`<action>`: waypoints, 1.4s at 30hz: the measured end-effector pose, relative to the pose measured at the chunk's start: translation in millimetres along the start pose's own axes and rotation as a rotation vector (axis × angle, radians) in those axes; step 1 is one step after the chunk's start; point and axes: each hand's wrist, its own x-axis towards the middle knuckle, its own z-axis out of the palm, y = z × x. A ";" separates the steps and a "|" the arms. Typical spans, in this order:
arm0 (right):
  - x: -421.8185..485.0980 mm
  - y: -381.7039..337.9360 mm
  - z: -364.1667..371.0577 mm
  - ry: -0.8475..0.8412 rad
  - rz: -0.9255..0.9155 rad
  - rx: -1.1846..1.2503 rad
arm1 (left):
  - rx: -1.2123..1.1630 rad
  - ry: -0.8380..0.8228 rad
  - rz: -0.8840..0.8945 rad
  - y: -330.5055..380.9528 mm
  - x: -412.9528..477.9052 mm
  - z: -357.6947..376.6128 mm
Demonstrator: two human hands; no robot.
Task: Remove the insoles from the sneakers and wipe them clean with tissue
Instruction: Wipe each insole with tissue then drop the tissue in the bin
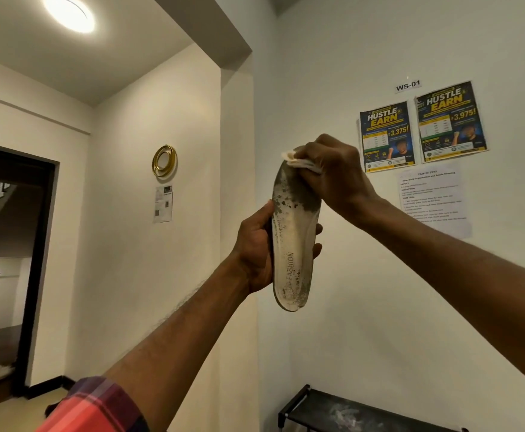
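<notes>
Head view: left hand (255, 251) grip holds insole (292, 241) upright so right hand (332, 169) grip, pinching tissue (298, 160), can wipe its top.

I hold the insole (293, 241) upright, my left hand (255, 254) gripping its lower half from the left. My right hand (332, 171) presses the tissue (300, 163) onto its top end. Posters (387, 137) hang right of the insole, and a rack (364, 413) stands below-right.

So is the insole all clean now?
No, the insole has dark grey blotches across its top end, just below where the right hand grips the tissue against it.
</notes>
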 end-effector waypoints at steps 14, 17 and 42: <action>-24.7 -58.1 61.1 -0.118 -0.052 0.258 | -0.017 0.176 0.186 5.7 -9.5 -42.8; -49.4 -87.5 91.7 -0.144 0.014 0.340 | 0.009 0.290 0.277 6.3 -16.4 -66.6; -212.4 -226.3 322.3 -0.357 0.298 0.821 | -0.085 0.878 0.107 -59.8 -121.4 -346.4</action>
